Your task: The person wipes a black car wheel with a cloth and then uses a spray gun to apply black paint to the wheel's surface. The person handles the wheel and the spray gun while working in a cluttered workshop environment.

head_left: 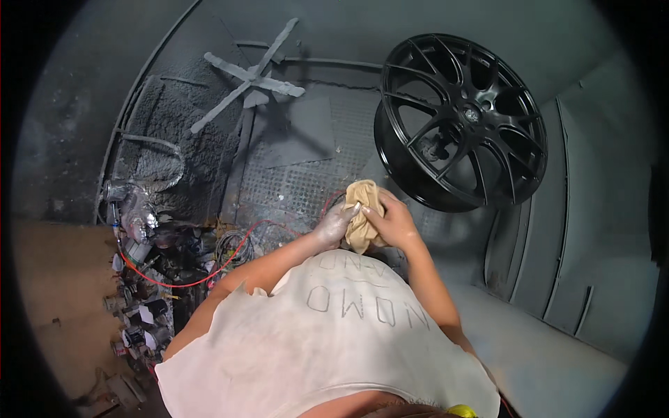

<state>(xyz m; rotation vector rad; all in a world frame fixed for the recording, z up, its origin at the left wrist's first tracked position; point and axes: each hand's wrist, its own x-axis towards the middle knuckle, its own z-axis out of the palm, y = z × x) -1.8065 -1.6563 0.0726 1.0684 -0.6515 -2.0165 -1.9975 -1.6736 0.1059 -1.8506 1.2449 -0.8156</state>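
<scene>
A crumpled beige cloth (363,233) is bunched between my two hands in front of my chest. My left hand (333,224), dusted pale grey, grips it from the left, with the thumb laid over it. My right hand (391,218) holds it from the right, fingers wrapped round it and thumb pressed on top. Just beyond them at the upper right, a glossy black multi-spoke wheel rim (488,127) is mounted in a tilted position, apart from the cloth.
A grey-coated cross-shaped stand (254,78) stands at upper left over a grated floor (275,188). A red hose (171,284) loops on the left beside coiled grey line (233,247) and cluttered cans and tools (150,313). Grey booth panels (582,209) line the right side.
</scene>
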